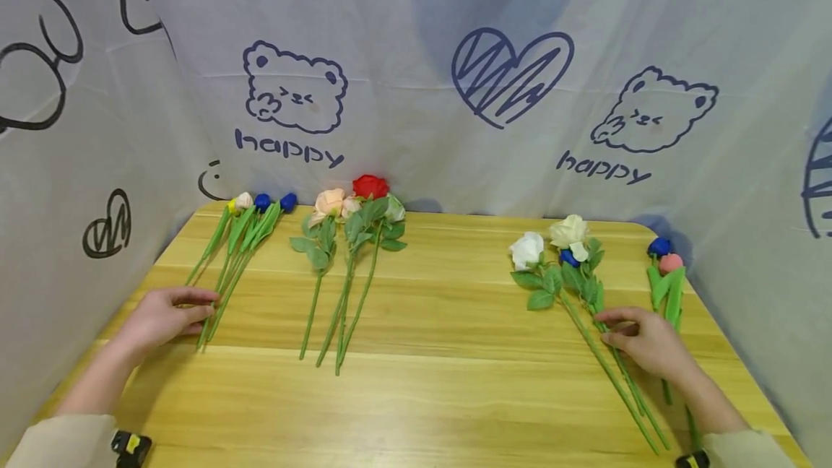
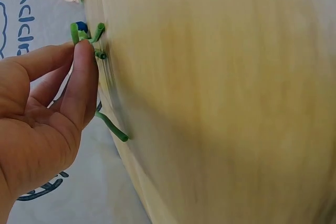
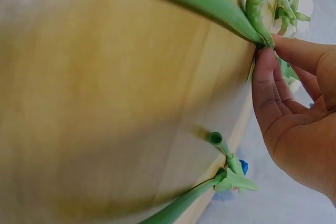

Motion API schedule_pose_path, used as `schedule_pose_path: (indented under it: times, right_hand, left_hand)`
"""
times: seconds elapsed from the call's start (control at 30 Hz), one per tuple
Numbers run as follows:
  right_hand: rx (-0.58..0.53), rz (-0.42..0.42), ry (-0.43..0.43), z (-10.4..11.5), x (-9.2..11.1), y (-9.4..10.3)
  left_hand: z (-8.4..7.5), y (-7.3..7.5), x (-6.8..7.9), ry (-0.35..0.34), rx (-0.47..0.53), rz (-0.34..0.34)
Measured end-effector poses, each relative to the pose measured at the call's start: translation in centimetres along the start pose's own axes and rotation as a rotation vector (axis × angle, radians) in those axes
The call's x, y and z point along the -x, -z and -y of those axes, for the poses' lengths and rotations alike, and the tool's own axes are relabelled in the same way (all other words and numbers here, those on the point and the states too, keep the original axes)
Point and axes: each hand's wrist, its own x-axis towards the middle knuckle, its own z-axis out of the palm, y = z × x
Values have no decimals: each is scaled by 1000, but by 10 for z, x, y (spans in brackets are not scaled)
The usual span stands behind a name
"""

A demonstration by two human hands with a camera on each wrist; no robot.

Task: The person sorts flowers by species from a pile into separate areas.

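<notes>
On the left, my left hand [image 1: 165, 320] pinches a green tulip stem [image 2: 74, 33] between thumb and fingertips, low on a bunch with a white tulip [image 1: 243, 200], a blue tulip [image 1: 262, 202] and another blue one. Beside that hand lies a yellow tulip [image 1: 231, 206], its stem [image 2: 113, 127] partly behind the fingers. Over on the right, my right hand [image 1: 646, 341] pinches a stem beneath a blue tulip [image 1: 569, 258], which lies among a white rose [image 1: 527, 250] and a cream rose [image 1: 569, 230]. Fingertips and thumb meet on the green stem in the right wrist view.
At middle left of the wooden table [image 1: 455, 323] lie a red rose [image 1: 370, 186], a peach rose [image 1: 329, 204] and a pale green rose [image 1: 394, 208]. A blue tulip [image 1: 659, 247] and a pink tulip [image 1: 671, 263] lie by the right edge. Cloth walls surround the table.
</notes>
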Motion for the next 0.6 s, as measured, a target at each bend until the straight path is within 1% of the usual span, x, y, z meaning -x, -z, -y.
schedule_pose_path:
  times: [0.27, 0.6]
  right_hand:
    - [-31, -8, -13, -3, 2, 0]
    - [-63, -3, -31, 0, 3, 1]
  left_hand:
    - [1, -1, -3, 1, 7, 10]
    - [-3, -3, -2, -11, -11, -18]
